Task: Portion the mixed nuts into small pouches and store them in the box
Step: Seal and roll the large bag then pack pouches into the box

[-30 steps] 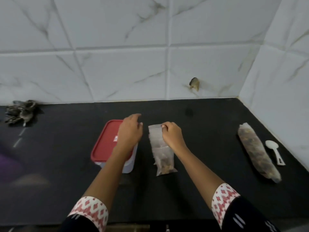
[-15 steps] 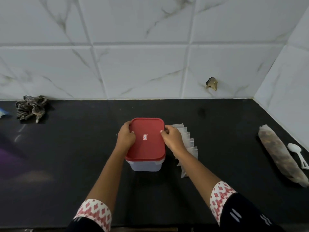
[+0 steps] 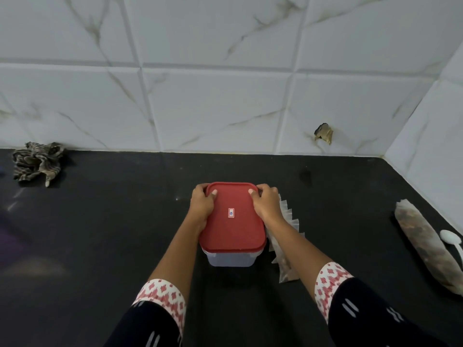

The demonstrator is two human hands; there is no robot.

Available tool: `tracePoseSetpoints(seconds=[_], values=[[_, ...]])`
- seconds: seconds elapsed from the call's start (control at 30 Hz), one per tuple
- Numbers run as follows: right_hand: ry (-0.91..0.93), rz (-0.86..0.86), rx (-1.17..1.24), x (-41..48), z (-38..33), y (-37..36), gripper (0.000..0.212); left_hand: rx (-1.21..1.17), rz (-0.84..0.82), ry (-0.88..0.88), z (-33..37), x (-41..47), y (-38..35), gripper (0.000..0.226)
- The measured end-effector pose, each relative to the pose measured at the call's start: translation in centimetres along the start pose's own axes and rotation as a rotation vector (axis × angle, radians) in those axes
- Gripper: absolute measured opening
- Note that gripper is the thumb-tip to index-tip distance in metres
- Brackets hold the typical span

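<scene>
Head view: left hand (image 3: pixel 201 209) & right hand (image 3: pixel 266 205) curl fingers round red plastic lid (image 3: pixel 233 219) of clear rectangular box (image 3: pixel 230 260); I judge opening step, next needs even upward pull.

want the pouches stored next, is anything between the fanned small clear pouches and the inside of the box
Yes: the red rectangular plastic lid sits on the clear plastic box, closing it. The left hand and right hand grip the lid's far corners. The small clear pouches lie right of the box.
</scene>
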State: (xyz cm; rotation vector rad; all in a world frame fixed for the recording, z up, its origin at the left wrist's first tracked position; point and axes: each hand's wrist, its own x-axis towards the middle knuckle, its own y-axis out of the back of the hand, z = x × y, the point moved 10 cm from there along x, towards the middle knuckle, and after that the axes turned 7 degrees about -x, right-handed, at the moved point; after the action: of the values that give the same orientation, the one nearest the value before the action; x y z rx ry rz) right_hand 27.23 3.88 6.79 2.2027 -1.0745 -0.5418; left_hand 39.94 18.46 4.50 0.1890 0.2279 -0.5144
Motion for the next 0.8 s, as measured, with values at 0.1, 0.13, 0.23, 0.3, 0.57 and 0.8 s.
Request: tracePoseSetpoints(seconds=[0.1,0.13,0.23,0.3,0.57,0.8], values=[[0.013,0.037,0.000,0.5,0.2,-0.2,0.027,-0.017,-0.005,-0.035,0.2,0.0,-0.2,0.033],[0.026,0.043,0.012,0.5,0.1,-0.3,0.025,-0.001,0.002,-0.062,0.4,-0.1,-0.1,0.033],[0.068,0.051,0.015,0.5,-0.1,-0.1,0.022,0.133,0.029,-0.163,1.3,0.0,0.1,0.033],[0.088,0.057,0.011,0.6,-0.2,0.0,0.022,0.218,0.031,-0.207,1.8,0.2,0.0,0.032],[0.198,0.138,0.047,-0.5,-1.5,1.3,0.022,0.352,0.121,-0.389,3.9,-0.6,0.1,0.029],[0.228,0.194,0.033,-1.0,-2.1,2.2,0.028,0.194,0.130,-0.493,5.6,-2.5,0.3,0.025]])
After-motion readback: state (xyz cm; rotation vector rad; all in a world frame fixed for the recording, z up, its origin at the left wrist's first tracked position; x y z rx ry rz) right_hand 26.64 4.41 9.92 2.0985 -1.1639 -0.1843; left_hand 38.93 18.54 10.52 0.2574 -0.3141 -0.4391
